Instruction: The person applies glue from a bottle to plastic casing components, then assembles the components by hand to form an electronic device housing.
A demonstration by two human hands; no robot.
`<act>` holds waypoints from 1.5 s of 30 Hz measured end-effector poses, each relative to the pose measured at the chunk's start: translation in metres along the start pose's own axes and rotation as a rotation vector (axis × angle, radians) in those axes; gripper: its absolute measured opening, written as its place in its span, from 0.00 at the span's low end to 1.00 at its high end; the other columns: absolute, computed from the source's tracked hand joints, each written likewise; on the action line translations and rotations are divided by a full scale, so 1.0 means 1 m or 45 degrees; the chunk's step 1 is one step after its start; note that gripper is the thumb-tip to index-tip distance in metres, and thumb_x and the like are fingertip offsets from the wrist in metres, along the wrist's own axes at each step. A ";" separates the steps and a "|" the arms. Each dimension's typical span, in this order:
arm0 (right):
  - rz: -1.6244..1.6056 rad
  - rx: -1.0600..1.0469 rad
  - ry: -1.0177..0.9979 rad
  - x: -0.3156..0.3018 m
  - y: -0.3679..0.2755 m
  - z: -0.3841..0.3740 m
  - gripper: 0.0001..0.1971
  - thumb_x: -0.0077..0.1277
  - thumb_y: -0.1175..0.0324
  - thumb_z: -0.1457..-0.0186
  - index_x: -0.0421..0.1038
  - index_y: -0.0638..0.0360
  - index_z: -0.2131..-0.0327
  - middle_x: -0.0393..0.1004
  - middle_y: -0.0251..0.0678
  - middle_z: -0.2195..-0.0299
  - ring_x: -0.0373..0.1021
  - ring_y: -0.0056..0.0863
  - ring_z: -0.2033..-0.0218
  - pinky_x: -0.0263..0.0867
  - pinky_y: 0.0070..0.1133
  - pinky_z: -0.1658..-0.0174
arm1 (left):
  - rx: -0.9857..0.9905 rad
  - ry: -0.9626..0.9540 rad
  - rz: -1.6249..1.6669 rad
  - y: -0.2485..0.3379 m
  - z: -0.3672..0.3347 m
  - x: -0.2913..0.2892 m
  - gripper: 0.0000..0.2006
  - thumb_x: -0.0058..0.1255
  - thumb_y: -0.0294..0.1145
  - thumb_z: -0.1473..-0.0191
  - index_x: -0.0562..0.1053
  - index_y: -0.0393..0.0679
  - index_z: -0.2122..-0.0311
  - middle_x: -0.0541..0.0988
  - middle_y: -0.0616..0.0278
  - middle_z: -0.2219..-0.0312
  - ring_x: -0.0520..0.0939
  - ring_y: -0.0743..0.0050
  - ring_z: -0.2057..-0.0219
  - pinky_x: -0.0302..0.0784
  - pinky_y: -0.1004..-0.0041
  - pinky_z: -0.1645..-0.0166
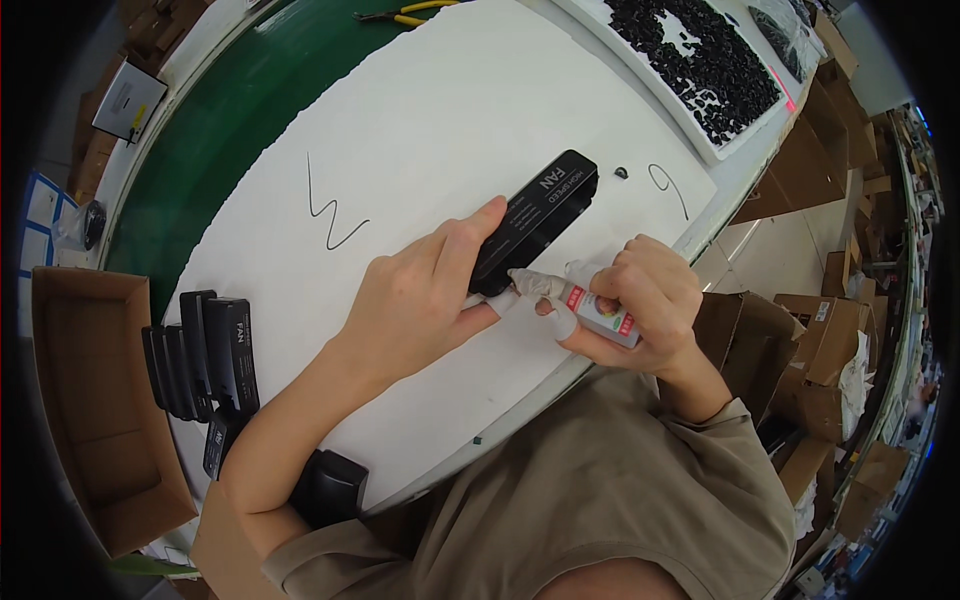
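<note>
A long black plastic case (535,215) with white print lies slanted over the white sheet. Its near end is gripped by my left hand (425,285), fingers closed along the side and thumb below. My right hand (650,300) is wrapped round a small white glue bottle (610,318) with a red and green label. The bottle's nozzle points left and meets the case's near end; whether glue comes out cannot be seen. White covers sit on some of my fingertips. Beyond the case's far right corner lies a small black piece (621,173).
Several similar black cases (232,350) stand at the left, by an open cardboard box (110,435). A white tray (676,112) of tiny black parts sits far right. Yellow-handled pliers (410,15) lie on the green mat (215,150). Another black object (330,485) is beside my left forearm.
</note>
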State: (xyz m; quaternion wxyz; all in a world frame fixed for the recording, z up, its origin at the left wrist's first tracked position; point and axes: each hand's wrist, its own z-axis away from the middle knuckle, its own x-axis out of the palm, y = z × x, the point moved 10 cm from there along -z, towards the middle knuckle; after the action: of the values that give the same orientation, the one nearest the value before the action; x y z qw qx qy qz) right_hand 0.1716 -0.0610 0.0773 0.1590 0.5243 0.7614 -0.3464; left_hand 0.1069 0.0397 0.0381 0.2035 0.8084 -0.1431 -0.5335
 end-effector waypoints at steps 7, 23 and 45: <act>-0.075 0.111 0.063 -0.010 0.010 0.003 0.14 0.62 0.68 0.70 0.64 0.57 0.83 0.61 0.29 0.88 0.59 0.25 0.88 0.53 0.18 0.83 | -0.068 -0.011 0.055 -0.006 0.000 0.003 0.36 0.63 0.27 0.69 0.60 0.37 0.50 0.74 0.55 0.71 0.77 0.64 0.76 0.72 0.73 0.77; -1.494 1.104 0.713 -0.023 0.130 0.067 0.18 0.39 0.58 0.44 0.66 0.65 0.60 0.56 0.27 0.80 0.50 0.15 0.81 0.46 0.16 0.77 | -0.119 0.030 0.021 -0.011 -0.005 -0.006 0.31 0.62 0.32 0.65 0.63 0.36 0.54 0.69 0.56 0.68 0.74 0.65 0.73 0.72 0.73 0.74; -0.338 0.662 0.006 0.002 0.176 -0.022 0.18 0.54 0.71 0.54 0.66 0.66 0.58 0.72 0.35 0.62 0.68 0.23 0.58 0.63 0.21 0.52 | -0.171 0.048 0.008 -0.016 -0.004 -0.009 0.34 0.59 0.32 0.64 0.59 0.35 0.50 0.64 0.53 0.62 0.73 0.60 0.71 0.73 0.69 0.71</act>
State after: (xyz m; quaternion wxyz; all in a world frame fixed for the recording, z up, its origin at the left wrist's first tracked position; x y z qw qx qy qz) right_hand 0.3333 -0.0077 0.0281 -0.0292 0.4441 0.7095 -0.5464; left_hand 0.1079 0.0584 0.0387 0.2617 0.8024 -0.1054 -0.5259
